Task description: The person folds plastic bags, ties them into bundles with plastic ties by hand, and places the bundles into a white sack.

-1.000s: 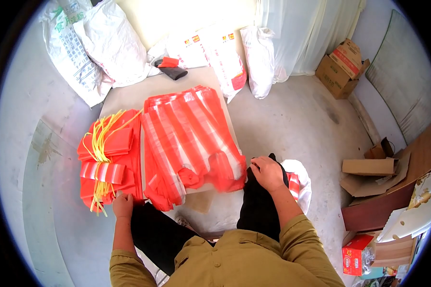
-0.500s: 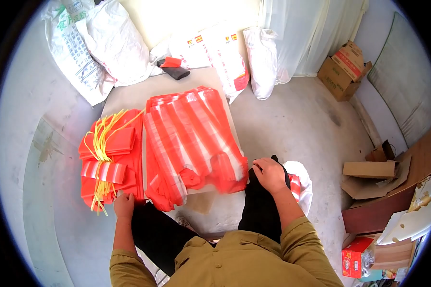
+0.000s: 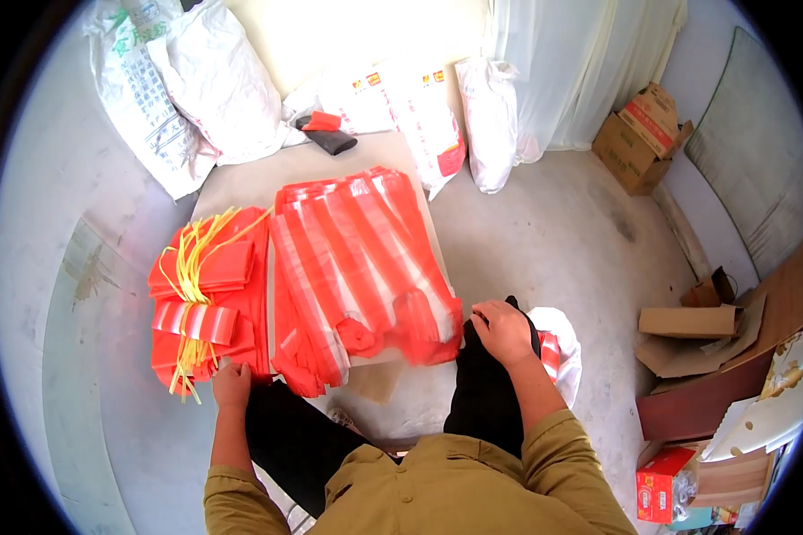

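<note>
A fanned stack of red-and-white striped plastic bags point(image 3: 357, 259) lies on the table point(image 3: 303, 165). To its left is a pile of folded red bags point(image 3: 219, 263), with yellow strips point(image 3: 187, 263) and a small striped folded bundle point(image 3: 196, 323) on it. My left hand point(image 3: 232, 383) touches the near edge of the red pile, fingers curled; whether it grips anything is hidden. My right hand point(image 3: 504, 330) rests on my right knee, fingers loosely spread, holding nothing.
White sacks point(image 3: 223, 85) stand beyond the table, near a dark roll with a red piece point(image 3: 330, 135). An open white bag point(image 3: 558, 357) with striped bags sits right of my knee. Cardboard boxes point(image 3: 633, 147) and a red box point(image 3: 656, 486) are at the right.
The view has shifted slightly, so the scene sits a little lower and further right. Both hands and the bags keep their places.
</note>
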A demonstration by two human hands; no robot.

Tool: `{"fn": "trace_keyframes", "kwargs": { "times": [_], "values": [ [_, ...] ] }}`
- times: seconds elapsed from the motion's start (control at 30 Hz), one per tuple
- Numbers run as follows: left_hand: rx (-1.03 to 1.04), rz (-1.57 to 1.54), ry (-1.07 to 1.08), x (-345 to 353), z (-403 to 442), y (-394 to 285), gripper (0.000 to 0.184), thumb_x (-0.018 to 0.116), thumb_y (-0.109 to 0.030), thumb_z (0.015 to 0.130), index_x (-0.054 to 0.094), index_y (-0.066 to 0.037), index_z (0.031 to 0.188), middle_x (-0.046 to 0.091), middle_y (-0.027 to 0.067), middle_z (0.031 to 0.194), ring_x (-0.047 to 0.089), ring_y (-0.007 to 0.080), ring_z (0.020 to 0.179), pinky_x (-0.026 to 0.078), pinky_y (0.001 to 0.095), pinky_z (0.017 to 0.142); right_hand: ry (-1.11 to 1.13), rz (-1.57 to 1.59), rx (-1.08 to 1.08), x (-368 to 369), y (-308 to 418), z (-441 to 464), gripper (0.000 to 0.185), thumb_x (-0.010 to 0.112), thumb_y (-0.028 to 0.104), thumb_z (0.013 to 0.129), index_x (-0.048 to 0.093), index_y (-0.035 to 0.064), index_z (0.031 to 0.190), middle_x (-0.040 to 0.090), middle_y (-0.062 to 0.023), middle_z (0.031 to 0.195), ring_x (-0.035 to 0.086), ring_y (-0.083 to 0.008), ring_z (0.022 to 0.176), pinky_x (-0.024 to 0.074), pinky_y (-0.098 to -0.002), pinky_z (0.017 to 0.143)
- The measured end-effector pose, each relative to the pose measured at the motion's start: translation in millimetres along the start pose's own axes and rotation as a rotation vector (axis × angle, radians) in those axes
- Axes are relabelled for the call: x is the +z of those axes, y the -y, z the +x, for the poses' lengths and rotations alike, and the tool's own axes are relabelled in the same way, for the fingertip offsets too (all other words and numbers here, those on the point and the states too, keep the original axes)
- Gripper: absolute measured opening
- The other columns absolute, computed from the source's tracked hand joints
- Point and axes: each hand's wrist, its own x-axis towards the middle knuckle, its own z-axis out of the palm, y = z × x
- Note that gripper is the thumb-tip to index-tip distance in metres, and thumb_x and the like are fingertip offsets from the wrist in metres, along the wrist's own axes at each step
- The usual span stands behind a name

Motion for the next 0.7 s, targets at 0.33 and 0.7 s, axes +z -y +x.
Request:
{"fn": "trace_keyframes", "kwargs": {
  "times": [0.33,0.7],
  "values": [
    [0.01,-0.013,-0.009,0.0,0.0,-1.4,0.039,0.064,-0.038,0.094,0.074,-0.002,0.082,0.071,0.0228,0.081,0.07,0.0422,0.078,0.055,0.0519,0.074,-0.002,0.005,-0.017,0.3,-0.8,0.8,0.015,0.063,0.021,0.094,0.07,0.0078,0.096,0.071,-0.0121,0.097,0.067,-0.0353,0.096,0.0542,-0.0473,0.083],
    [0.015,-0.031,-0.022,-0.5,-1.9,-0.4,0.039,0.065,-0.038,0.094,0.073,-0.002,0.08,0.071,0.0224,0.08,0.07,0.0417,0.077,0.055,0.0519,0.072,-0.004,-0.005,-0.017,-1.6,0.0,0.7,0.015,0.065,0.02,0.093,0.072,0.0075,0.098,0.072,-0.0129,0.098,0.068,-0.0352,0.097,0.0547,-0.0465,0.084]
  ]
}}
